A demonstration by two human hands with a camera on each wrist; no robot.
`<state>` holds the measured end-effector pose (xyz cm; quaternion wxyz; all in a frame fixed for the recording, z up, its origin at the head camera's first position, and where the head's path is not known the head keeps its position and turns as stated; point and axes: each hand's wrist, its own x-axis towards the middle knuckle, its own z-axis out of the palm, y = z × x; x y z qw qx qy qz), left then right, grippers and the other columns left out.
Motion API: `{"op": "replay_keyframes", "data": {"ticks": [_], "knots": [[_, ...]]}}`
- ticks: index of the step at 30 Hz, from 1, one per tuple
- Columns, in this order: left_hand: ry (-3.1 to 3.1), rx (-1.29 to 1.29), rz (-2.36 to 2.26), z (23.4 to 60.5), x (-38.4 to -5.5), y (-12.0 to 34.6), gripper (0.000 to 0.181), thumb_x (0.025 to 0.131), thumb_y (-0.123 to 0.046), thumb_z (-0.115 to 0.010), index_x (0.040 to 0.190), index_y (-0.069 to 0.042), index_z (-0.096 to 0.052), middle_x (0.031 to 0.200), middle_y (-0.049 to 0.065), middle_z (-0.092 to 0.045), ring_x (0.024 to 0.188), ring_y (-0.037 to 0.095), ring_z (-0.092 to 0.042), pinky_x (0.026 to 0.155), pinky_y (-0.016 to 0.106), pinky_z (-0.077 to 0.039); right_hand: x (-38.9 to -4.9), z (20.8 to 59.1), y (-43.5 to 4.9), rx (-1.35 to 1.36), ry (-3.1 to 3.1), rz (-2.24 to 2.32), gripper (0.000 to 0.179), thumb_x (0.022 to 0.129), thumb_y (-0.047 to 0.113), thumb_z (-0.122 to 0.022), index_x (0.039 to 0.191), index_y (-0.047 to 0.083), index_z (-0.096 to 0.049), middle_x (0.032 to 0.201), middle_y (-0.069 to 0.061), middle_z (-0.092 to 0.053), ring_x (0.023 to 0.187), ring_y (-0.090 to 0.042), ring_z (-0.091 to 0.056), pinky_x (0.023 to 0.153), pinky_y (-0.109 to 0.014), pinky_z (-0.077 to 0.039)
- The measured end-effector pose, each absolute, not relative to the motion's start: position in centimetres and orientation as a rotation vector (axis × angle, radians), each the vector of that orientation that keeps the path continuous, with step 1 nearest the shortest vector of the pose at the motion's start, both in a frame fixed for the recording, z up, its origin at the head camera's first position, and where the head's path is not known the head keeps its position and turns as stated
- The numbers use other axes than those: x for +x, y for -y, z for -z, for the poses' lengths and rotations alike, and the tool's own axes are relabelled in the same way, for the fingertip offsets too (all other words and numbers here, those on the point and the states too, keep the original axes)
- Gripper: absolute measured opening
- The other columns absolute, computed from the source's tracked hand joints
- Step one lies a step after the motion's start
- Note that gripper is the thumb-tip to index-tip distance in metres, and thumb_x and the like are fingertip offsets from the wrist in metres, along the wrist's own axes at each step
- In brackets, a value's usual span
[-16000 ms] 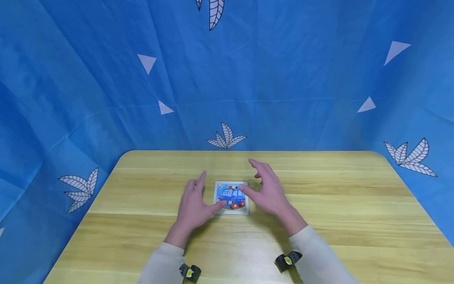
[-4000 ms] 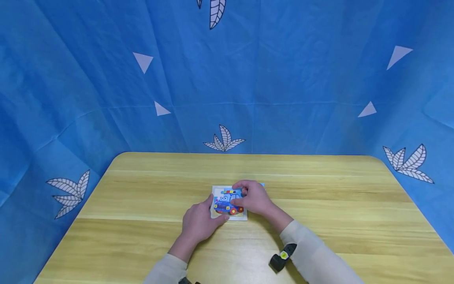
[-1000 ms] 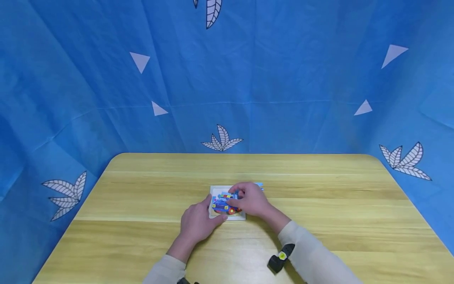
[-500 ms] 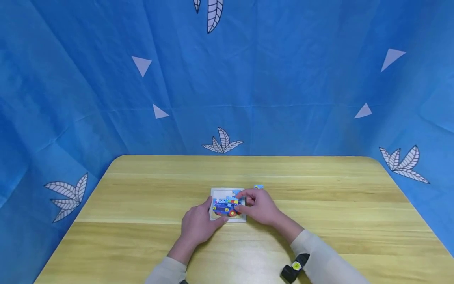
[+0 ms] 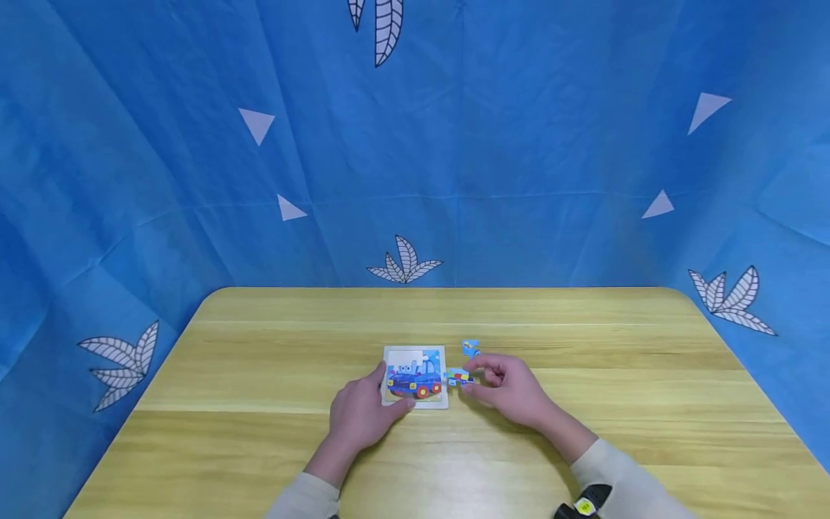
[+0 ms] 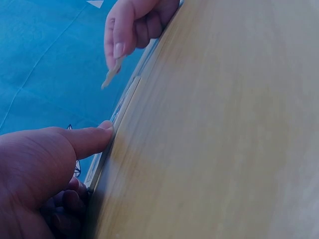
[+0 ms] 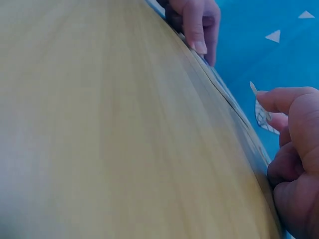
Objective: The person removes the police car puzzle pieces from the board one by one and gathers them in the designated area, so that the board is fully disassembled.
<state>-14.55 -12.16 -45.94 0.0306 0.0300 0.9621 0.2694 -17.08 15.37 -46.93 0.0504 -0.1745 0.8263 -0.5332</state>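
A small jigsaw puzzle board with a white rim lies on the table, its picture a blue cartoon car. Along the upper left of the picture a pale, bare patch shows. My left hand grips the board at its left side, thumb on the front edge. Just right of the board, my right hand pinches a puzzle piece with red, yellow and green blocks between thumb and index finger. In the left wrist view that piece is seen edge-on, tilted above the board.
A loose blue puzzle piece lies on the table behind the right fingertips. The wooden table stretches out on both sides. Behind it hangs a blue cloth with leaf and triangle prints.
The right hand has lifted the colourful piece off the board and carried it right, past the board's edge. Earlier, the picture looked whole and no piece lay outside. The left hand stays at the board.
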Motion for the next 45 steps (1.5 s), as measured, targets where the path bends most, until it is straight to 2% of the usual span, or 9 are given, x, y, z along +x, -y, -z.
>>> {"op": "replay_keyframes", "data": {"ticks": [7,12,19,24,31,35,42,45], "knots": [[-2.968,0.093,-0.844,46.1,-14.5,12.2,0.088,0.08,-0.054,-0.079,0.142,0.002,-0.053,0.103,0.016,-0.072,0.092,0.031,-0.066,0.069,0.041,-0.049,-16.9,47.0,-17.7,-0.48,-2.521,1.621,0.022,0.087,0.022,-0.08,0.107,0.015,-0.073,0.062,0.005,-0.032,0.053,-0.008,-0.029,0.06,-0.027,-0.035],[-2.969,0.09,-0.84,46.1,-14.5,12.2,0.089,0.08,-0.055,-0.079,0.142,0.002,-0.053,0.103,0.016,-0.072,0.092,0.03,-0.066,0.07,0.041,-0.049,-17.1,47.0,-19.2,-0.453,-2.553,1.605,0.023,0.087,0.02,-0.081,0.107,0.012,-0.072,0.062,0.005,-0.031,0.055,-0.008,-0.029,0.059,-0.027,-0.033],[-2.969,0.091,-0.839,46.2,-14.5,12.2,0.09,0.079,-0.055,-0.079,0.142,0.003,-0.053,0.091,0.013,-0.071,0.087,0.028,-0.065,0.068,0.04,-0.048,-18.0,47.2,-21.2,-0.434,-2.659,1.527,0.023,0.086,0.022,-0.081,0.106,0.013,-0.073,0.061,0.007,-0.029,0.055,-0.008,-0.029,0.065,-0.029,-0.037],[-2.967,0.093,-0.837,46.2,-14.5,12.1,0.09,0.079,-0.055,-0.079,0.142,0.003,-0.053,0.091,0.012,-0.071,0.089,0.029,-0.066,0.069,0.04,-0.048,-18.6,47.1,-22.1,-0.422,-2.678,1.49,0.025,0.087,0.022,-0.081,0.109,0.013,-0.073,0.06,0.007,-0.031,0.054,-0.008,-0.029,0.068,-0.03,-0.039],[-2.955,0.094,-0.842,46.1,-14.6,12.1,0.09,0.079,-0.055,-0.079,0.143,0.003,-0.052,0.068,0.003,-0.06,0.074,0.022,-0.058,0.061,0.036,-0.044,-20.0,47.2,-22.5,-0.411,-2.747,1.455,0.025,0.088,0.02,-0.08,0.109,0.009,-0.073,0.059,0.006,-0.03,0.053,-0.008,-0.028,0.074,-0.034,-0.04],[-2.955,0.092,-0.84,46.1,-14.6,12.1,0.091,0.079,-0.055,-0.079,0.143,0.003,-0.052,0.073,0.004,-0.064,0.075,0.021,-0.058,0.063,0.037,-0.045,-20.9,47.2,-22.4,-0.399,-2.76,1.418,0.025,0.088,0.022,-0.08,0.109,0.01,-0.073,0.059,0.007,-0.029,0.053,-0.008,-0.027,0.074,-0.035,-0.039],[-2.957,0.097,-0.831,46.1,-14.6,12.2,0.09,0.08,-0.056,-0.078,0.143,0.003,-0.052,0.071,0.004,-0.062,0.075,0.02,-0.058,0.064,0.037,-0.046,-21.6,47.2,-22.3,-0.427,-2.723,1.431,0.026,0.088,0.02,-0.079,0.11,0.008,-0.073,0.059,0.005,-0.03,0.053,-0.009,-0.028,0.075,-0.037,-0.038],[-2.967,0.096,-0.822,46.1,-14.6,12.2,0.09,0.079,-0.056,-0.078,0.143,0.002,-0.052,0.08,0.008,-0.067,0.077,0.022,-0.06,0.065,0.038,-0.046,-21.8,47.3,-22.2,-0.428,-2.729,1.4,0.025,0.088,0.018,-0.079,0.111,0.008,-0.073,0.059,0.005,-0.03,0.053,-0.009,-0.028,0.075,-0.037,-0.038]]}}
